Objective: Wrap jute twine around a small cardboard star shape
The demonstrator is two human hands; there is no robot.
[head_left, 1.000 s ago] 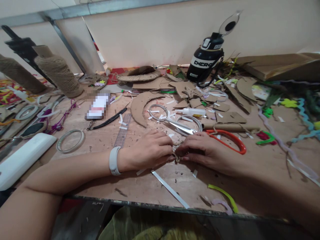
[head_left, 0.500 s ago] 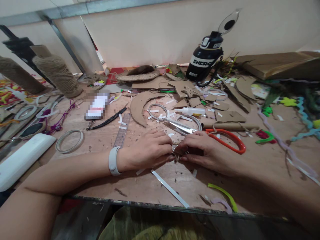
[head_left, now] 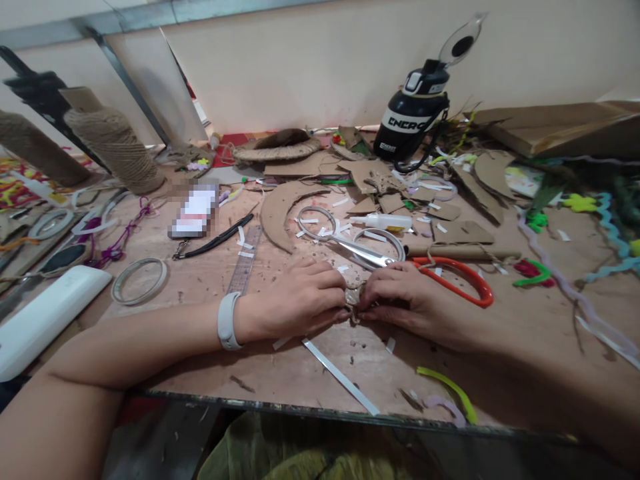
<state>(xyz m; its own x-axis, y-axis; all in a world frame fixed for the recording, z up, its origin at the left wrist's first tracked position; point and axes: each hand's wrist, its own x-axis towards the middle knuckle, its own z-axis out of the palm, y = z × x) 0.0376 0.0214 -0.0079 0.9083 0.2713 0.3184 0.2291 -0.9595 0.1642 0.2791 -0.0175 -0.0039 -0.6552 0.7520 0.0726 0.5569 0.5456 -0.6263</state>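
Left hand (head_left: pixel 295 301) and right hand (head_left: pixel 407 301) meet at frame centre on table (head_left: pixel 210 373), fingertips of both pinched shut on small brown piece (head_left: pixel 354 296). Scissors (head_left: pixel 350 243) just above hands. Ruler (head_left: pixel 245 263) left of centre.

A worn wooden worktable (head_left: pixel 280 373) is seen from above, its near edge chipped and dark. A plain cream wall (head_left: pixel 320 67) is set along its far side, evenly lit by soft light. A grey metal rail (head_left: pixel 150 17) is fixed across the wall's upper left, and a slanted metal strut (head_left: pixel 133 87) is braced beneath it. The floor is hidden.
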